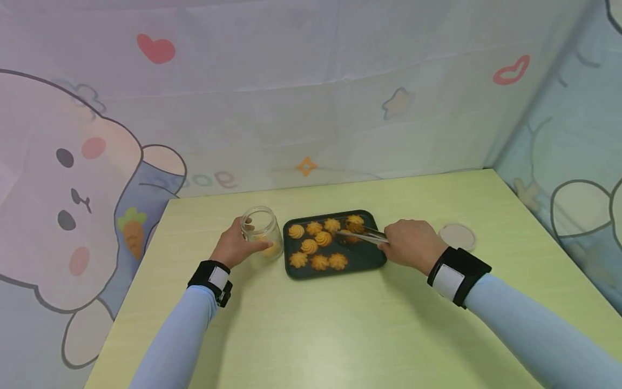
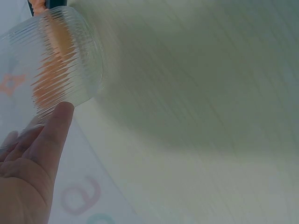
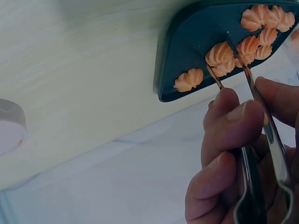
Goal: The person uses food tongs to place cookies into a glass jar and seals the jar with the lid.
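Observation:
My left hand (image 1: 236,246) grips a clear glass jar (image 1: 277,235) around its side, left of the tray. Piped cookies (image 2: 49,77) show through the jar's ribbed wall in the left wrist view. The right hand (image 1: 410,244) holds metal tongs (image 1: 376,238) that reach over a dark baking tray (image 1: 359,259). In the right wrist view, the tong tips stand on either side of a swirled cookie (image 3: 218,53); whether they squeeze it I cannot tell. Several more golden cookies (image 1: 309,246) lie on the tray, mostly toward its left half.
A round white lid (image 1: 458,236) lies on the pale wooden table (image 1: 311,335), right of the tray and beyond the right wrist. Printed cloth (image 1: 291,119) hangs behind the table's back edge and along the right side.

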Available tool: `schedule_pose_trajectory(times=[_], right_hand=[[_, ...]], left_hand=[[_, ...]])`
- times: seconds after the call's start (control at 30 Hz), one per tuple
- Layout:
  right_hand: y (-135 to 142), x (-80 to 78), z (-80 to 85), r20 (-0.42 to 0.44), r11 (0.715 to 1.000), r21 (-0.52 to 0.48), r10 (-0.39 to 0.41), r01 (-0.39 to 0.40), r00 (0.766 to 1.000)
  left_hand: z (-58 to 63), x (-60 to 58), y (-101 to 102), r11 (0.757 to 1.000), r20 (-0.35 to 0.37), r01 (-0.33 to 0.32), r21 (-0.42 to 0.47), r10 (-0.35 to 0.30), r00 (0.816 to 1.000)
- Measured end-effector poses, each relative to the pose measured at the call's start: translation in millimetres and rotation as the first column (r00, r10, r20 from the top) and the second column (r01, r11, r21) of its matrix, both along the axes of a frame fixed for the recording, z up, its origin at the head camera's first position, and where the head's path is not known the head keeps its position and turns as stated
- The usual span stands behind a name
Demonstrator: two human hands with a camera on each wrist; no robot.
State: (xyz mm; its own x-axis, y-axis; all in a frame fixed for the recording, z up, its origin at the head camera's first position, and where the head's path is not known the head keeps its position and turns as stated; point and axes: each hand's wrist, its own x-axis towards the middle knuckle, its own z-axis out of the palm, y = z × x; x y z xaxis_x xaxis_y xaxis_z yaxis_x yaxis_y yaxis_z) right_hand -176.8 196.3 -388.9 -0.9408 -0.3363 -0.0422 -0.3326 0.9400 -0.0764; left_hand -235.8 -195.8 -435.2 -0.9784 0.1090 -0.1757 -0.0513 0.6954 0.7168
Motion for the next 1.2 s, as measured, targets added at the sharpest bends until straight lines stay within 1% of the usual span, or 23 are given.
schedule_pose_trajectory(times=[0.27, 0.63, 0.83, 1.03, 1.2], right_hand=[[-1.2, 1.5, 0.2, -0.022, 1.000, -0.011, -0.004, 0.004, 1.000], [-1.4, 4.3, 12.2, -0.075, 0.999, -0.046, -0.004, 0.001, 0.997], [-5.3, 2.8, 22.6, -0.104, 0.999, -0.053, -0.002, -0.004, 0.995], [-15.2, -1.1, 36.8, -0.148, 0.998, -0.060, 0.015, -0.025, 0.989], [-32.6, -5.3, 51.2, -0.134, 0.997, -0.067, 0.022, -0.031, 0.991]], left_hand=[[-1.0, -0.4, 1.3, 1.000, 0.005, 0.004, 0.003, -0.004, 1.000], [-0.3, 0.6, 1.8, 1.000, 0.005, -0.003, -0.006, 0.003, 1.000], [0.5, 1.4, 1.5, 1.000, 0.004, -0.005, -0.001, 0.005, 1.000], [-0.2, 0.3, 0.1, 1.000, -0.002, -0.003, -0.008, 0.003, 1.000], [-2.5, -2.5, -0.7, 1.000, -0.014, -0.005, -0.018, 0.005, 1.000]])
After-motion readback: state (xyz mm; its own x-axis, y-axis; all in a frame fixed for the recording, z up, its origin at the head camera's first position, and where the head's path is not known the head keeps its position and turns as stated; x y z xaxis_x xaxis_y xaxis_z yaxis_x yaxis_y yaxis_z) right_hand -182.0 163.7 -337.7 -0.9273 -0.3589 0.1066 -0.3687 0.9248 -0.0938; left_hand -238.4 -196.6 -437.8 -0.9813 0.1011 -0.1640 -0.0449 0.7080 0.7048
